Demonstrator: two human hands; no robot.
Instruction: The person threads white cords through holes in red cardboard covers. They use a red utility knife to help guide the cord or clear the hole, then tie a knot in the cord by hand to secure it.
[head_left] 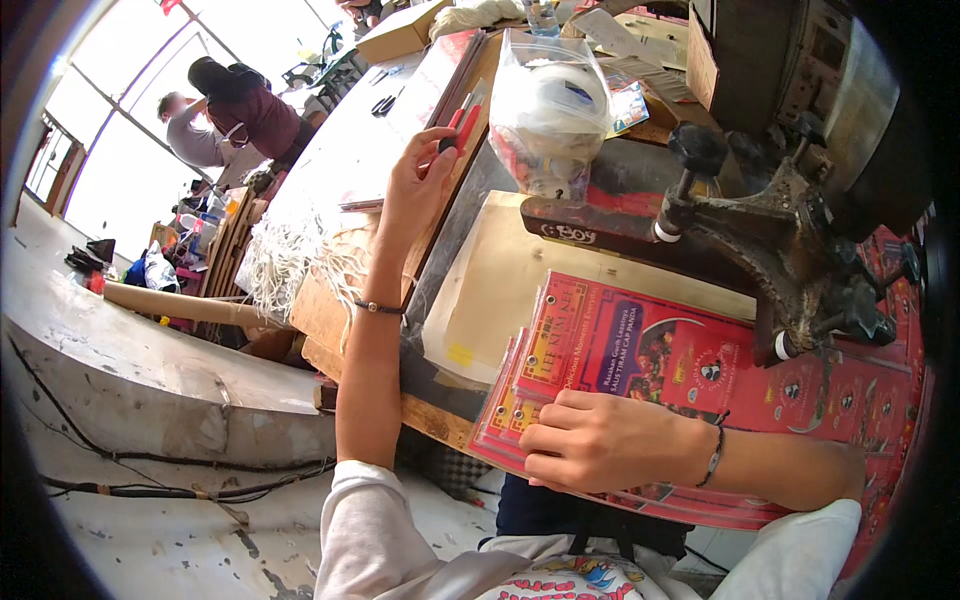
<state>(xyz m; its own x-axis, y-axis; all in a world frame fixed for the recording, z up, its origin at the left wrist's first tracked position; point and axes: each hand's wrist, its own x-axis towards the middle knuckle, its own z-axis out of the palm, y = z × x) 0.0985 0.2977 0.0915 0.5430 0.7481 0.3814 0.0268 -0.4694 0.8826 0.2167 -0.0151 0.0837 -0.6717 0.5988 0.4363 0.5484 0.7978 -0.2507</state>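
My left hand (420, 185) is raised at the far left part of the worktable, its fingers closed on a slim red tool with a black end (447, 145); its exact kind is too small to tell. Below and to the right, my right hand (605, 440) lies with curled fingers on the near left part of a stack of red printed sheets (640, 350). Its thumb is hidden. Metal eyelets show along the sheets' left edge. Beyond the stack lies a cream board (480, 270) on the dark tabletop, partly under a dark metal bar (600, 225).
A heavy machine with black knobs (695, 148) stands over the sheets at right. Behind the board sits a clear plastic bag (550, 110) of mixed items. White strings (290, 250) hang at the table's left side. Scissors (383, 103) lie farther back. Another person (240, 110) bends over at far left.
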